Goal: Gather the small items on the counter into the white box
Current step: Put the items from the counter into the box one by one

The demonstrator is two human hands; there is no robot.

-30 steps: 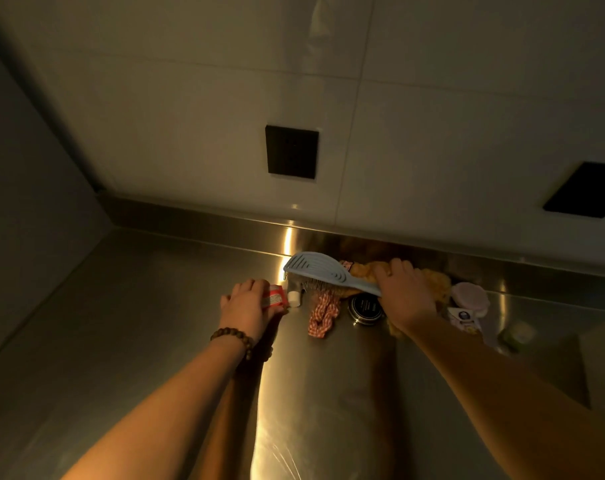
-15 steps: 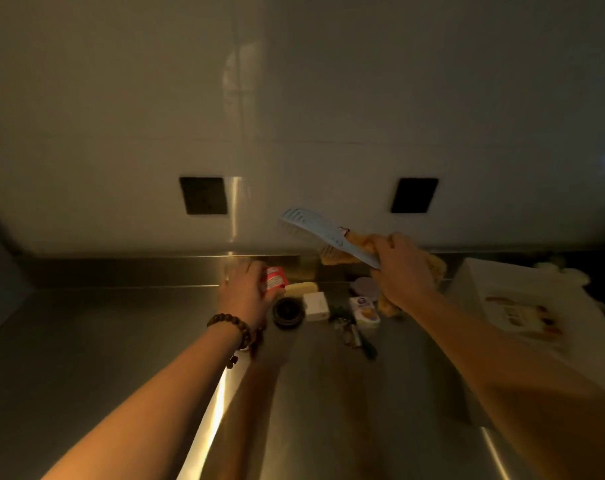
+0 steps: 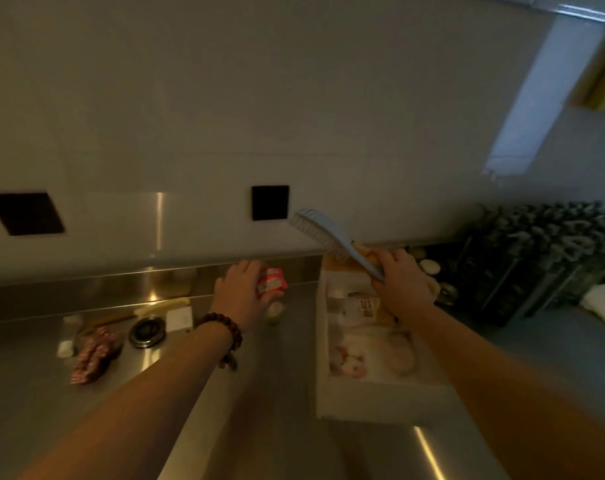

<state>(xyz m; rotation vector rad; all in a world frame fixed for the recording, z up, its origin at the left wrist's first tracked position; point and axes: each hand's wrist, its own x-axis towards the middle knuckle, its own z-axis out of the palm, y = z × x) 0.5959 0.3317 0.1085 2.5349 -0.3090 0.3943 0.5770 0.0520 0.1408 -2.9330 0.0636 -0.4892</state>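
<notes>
Now left fingers [image 3: 249,271] grip red packet [image 3: 272,281]; right fingers [image 3: 396,261] clasp brush [image 3: 332,237].

- Left forearm [image 3: 148,393]: bare, no sleeve in view.
- Left wrist: bracelet of dark brown round wooden beads [image 3: 225,332], single strand, small bead dangling beneath.
- Right forearm [image 3: 495,375]: bare, unsleeved; nothing worn at wrist.

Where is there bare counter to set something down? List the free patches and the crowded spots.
Free: the steel counter between the left forearm and the white box, and the near strip in front of the box. Also the far-left stretch beyond the checked cloth. Crowded: the back edge around the round tin and white block, and the box interior.
</notes>
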